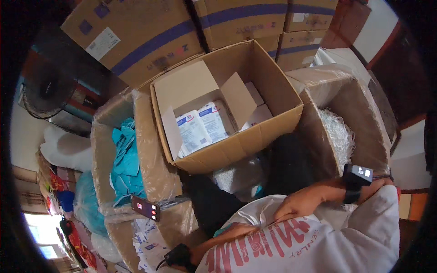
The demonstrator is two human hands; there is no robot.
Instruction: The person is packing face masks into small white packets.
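Observation:
Both my hands are close to my body, over the white printed shirt (314,245). My right hand (291,205) rests against the shirt front with its fingers curled in; what they hold, if anything, is hidden. Lower and to the left, my left hand (239,231) lies along the shirt, its fingers not clearly visible, with a bit of teal material (224,227) beside it. Ahead of my dark-clothed knees stands a large open carton (236,152). Inside it, a smaller open box (184,88) holds white packets (200,127) with blue and red print.
At left, a plastic-lined carton (157,154) holds teal folded fabric (125,168). A phone (144,208) sits above a carton of printed packets (148,243). At right, another lined carton (368,104) contains white stringy material (337,136). Stacked cartons (141,36) stand behind.

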